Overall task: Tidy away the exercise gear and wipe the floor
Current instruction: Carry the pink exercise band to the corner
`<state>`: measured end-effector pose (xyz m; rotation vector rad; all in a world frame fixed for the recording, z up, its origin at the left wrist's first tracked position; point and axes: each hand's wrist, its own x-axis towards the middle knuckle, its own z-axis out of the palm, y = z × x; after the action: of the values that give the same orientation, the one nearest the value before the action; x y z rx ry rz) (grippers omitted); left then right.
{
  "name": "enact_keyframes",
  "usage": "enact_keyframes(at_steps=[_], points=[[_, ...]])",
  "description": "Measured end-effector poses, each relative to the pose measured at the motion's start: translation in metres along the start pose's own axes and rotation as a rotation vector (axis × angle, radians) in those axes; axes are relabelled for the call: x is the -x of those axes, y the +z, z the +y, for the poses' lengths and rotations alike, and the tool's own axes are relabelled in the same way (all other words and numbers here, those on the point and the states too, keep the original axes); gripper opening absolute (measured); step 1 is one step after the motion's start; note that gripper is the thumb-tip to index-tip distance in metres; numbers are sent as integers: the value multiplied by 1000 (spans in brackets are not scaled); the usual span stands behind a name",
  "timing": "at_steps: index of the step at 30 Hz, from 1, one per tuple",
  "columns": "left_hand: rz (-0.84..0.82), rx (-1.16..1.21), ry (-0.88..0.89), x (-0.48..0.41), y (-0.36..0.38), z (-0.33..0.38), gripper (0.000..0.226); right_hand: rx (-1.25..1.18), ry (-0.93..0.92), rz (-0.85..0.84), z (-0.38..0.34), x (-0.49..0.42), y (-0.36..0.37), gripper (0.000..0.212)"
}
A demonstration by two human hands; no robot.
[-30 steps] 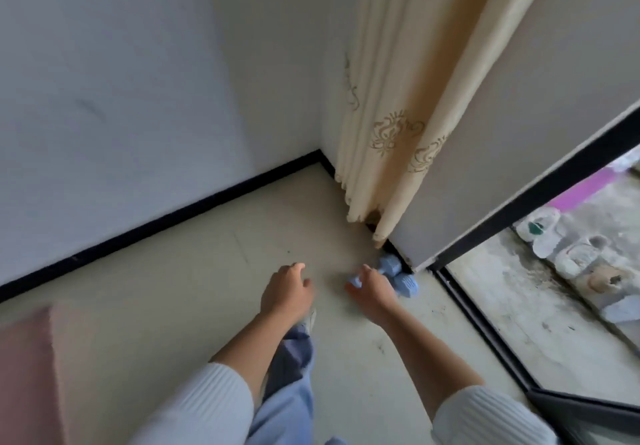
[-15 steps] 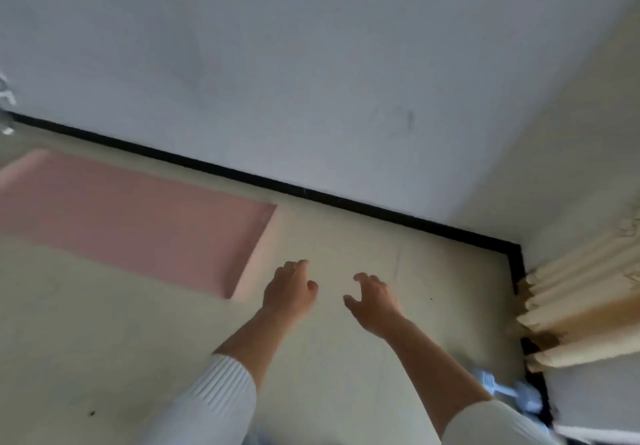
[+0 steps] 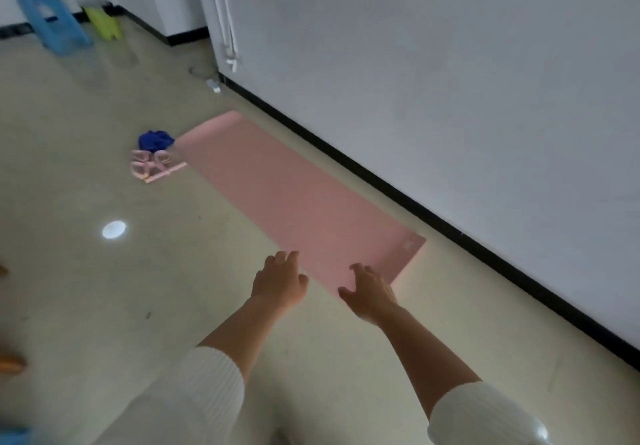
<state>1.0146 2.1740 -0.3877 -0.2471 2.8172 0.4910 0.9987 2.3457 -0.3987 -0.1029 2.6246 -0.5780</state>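
**Yoga mat** (image 3: 298, 209), pink: one. It lies flat and fully unrolled on the floor (image 3: 86, 306), its long side running along the black skirting (image 3: 381, 181). Judged to be laid out for exercise and not yet tidied.

**Left hand** (image 3: 278, 280): one. It is over the mat's near left corner with fingers loosely bent, grasping nothing.

**Right hand** (image 3: 369, 289): one. It is over the mat's near short edge with fingers spread and relaxed, also empty. Whether either hand touches the mat cannot be told. Both are probably placed at this end because a roll-up would start here.

**Pedal resistance band** (image 3: 154, 164), pink: one. It lies just beside the mat's far left corner, likely dropped there after use.

**Blue cloth** (image 3: 156, 140), bunched: one. It touches the band, beside the same far corner, and is presumably meant for wiping the floor.

**Blue plastic stool** (image 3: 52, 20): one, well beyond the mat's far end. It is blurred.

**Green item** (image 3: 104, 22): one, also well beyond the mat's far end and too blurred to identify.
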Motion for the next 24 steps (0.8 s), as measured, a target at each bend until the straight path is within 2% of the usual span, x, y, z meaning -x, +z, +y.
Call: enact_keyframes(at_steps=[8, 24], points=[[85, 40, -190, -92, -83, -169, 51, 137, -176, -67, -182, -127, 23, 56], [159, 185, -342, -370, -253, -429, 51, 299, -353, -152, -505, -441, 37, 56]])
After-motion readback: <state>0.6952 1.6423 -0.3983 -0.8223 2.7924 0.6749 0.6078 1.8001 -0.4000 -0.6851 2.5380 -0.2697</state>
